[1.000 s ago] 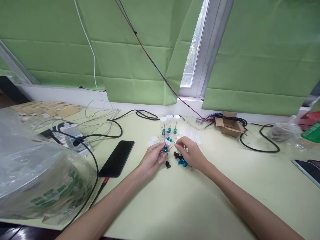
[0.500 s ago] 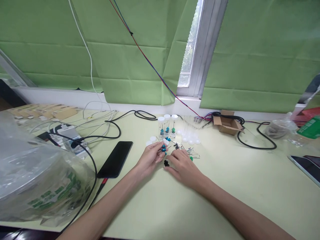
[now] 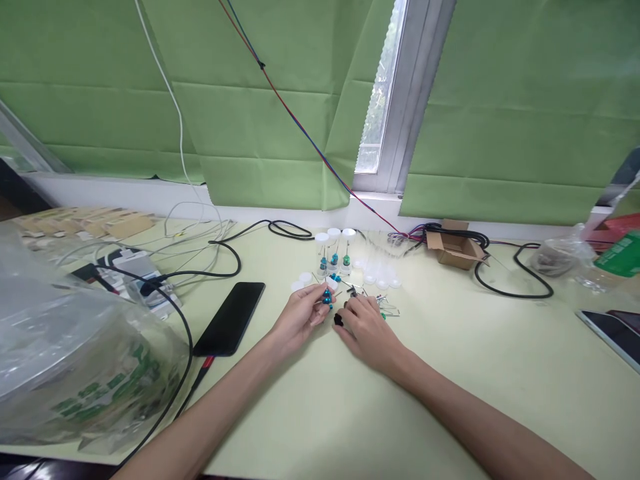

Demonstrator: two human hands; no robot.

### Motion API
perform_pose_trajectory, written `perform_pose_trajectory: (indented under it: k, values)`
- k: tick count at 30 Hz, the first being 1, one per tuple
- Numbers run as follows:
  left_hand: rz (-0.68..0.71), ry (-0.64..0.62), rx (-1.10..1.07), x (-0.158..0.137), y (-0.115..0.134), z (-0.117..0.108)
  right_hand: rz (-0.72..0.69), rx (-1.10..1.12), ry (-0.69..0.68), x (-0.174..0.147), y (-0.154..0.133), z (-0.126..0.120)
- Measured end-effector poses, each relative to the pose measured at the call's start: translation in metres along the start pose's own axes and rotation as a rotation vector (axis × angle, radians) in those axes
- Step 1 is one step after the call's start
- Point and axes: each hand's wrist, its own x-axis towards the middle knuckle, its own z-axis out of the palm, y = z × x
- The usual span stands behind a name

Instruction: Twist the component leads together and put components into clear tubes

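My left hand point(image 3: 300, 318) is closed, its thumb and fingers pinching a small shiny blue part point(image 3: 327, 297). To its right, my right hand point(image 3: 369, 325) has its thumb and forefinger around a small black knobby part point(image 3: 339, 320). Behind the hands stand several clear vials with white caps point(image 3: 333, 233), with blue and green pieces on thin rods inside. A loose blue piece point(image 3: 336, 277) lies just beyond my left fingertips. Thin metal rods point(image 3: 393, 311) and a green piece, partly hidden, lie beside my right hand.
A black phone point(image 3: 230, 319) lies left of my hands, a cable at its near end. A large plastic-wrapped tub point(image 3: 100, 373) fills the left front. White lids point(image 3: 383, 283) lie behind my right hand. An open cardboard box point(image 3: 455, 252) and black cables point(image 3: 537, 293) are further right.
My right hand has shifted slightly, and the black part has moved a little up and right with its fingertips. My left hand stays in place with the blue part.
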Motion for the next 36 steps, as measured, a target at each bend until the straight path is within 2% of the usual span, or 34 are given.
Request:
perform_pose_trajectory:
  k: [11, 20, 24, 29, 36]
  values:
    - [-0.015, -0.010, 0.010, 0.002, 0.000, 0.000, 0.100, 0.025, 0.057, 0.002, 0.007, -0.008]
    - [-0.018, -0.007, 0.023, 0.002, -0.001, 0.000, 0.188, -0.003, 0.238, 0.002, 0.042, -0.014]
    - [-0.015, 0.003, 0.019, 0.002, -0.001, -0.002, 0.196, 0.068, 0.279, 0.003, 0.054, -0.019]
    - [-0.024, 0.006, 0.023, 0.002, -0.002, -0.002, 0.173, 0.125, 0.218, 0.001, 0.065, -0.026]
    - [-0.037, -0.003, 0.016, 0.002, -0.003, -0.001, 0.105, 0.128, 0.029, -0.001, 0.072, -0.027]
